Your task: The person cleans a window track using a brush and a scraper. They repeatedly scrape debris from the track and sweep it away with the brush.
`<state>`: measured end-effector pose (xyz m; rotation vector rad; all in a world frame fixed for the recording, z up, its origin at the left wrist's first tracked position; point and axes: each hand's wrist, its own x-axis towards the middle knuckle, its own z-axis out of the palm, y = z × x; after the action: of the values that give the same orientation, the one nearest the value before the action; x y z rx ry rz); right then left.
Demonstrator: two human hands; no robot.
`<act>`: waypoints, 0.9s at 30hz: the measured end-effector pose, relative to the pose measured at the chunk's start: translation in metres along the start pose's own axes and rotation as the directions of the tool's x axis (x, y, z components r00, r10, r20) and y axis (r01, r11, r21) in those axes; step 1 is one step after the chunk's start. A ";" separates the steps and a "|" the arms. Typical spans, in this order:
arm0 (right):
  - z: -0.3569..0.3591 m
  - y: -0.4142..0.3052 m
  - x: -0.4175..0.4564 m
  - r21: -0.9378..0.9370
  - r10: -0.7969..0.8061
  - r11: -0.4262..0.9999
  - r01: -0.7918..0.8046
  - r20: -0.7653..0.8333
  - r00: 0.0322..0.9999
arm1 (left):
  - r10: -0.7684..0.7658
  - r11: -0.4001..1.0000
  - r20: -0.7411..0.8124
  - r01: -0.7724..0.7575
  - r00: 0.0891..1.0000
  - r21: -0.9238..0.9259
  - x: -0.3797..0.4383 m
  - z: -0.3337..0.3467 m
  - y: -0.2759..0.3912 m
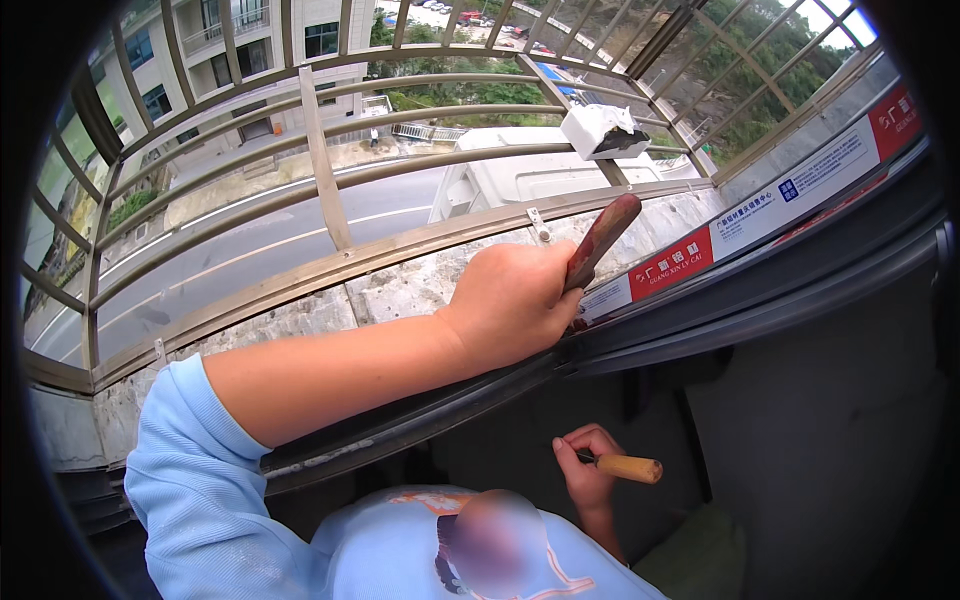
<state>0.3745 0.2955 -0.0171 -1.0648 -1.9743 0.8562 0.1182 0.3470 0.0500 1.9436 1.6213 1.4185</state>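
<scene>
My left hand (514, 296) reaches out over the windowsill, closed around the worn red handle (606, 236) of a hand tool. The handle slants up out of my fist, and the tool's working end is hidden. Beside this fist runs the dark metal window frame (780, 289), with red and white printed protective film (795, 191) along it. Lower down, inside the window, my right hand (589, 469) grips a second hand tool by its dark metal part. Its wooden handle (631, 469) points right, and its tip cannot be made out.
A metal security cage (322, 157) encloses the stained sill (405, 289). On its bars rests a white box (606, 135) with crumpled white material and something dark inside. Below lie a road (247, 255) and a white truck (510, 169).
</scene>
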 end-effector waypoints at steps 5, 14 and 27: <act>0.000 0.000 0.001 -0.013 -0.053 0.998 0.054 0.038 0.998 | 0.062 0.997 0.065 -0.065 0.996 0.044 0.009 0.023 -0.005; -0.006 -0.003 -0.008 -0.011 -0.047 0.999 0.047 -0.014 0.999 | 0.005 0.979 0.292 -0.064 0.956 0.195 -0.018 -0.007 -0.001; -0.021 0.009 -0.015 -0.002 -0.093 0.996 0.093 -0.022 0.995 | -0.077 0.951 0.282 -0.014 0.956 0.309 -0.102 -0.102 0.007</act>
<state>0.4010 0.2908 -0.0176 -0.9706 -1.9897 0.7900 0.0522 0.2190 0.0531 2.1558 1.8016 0.8500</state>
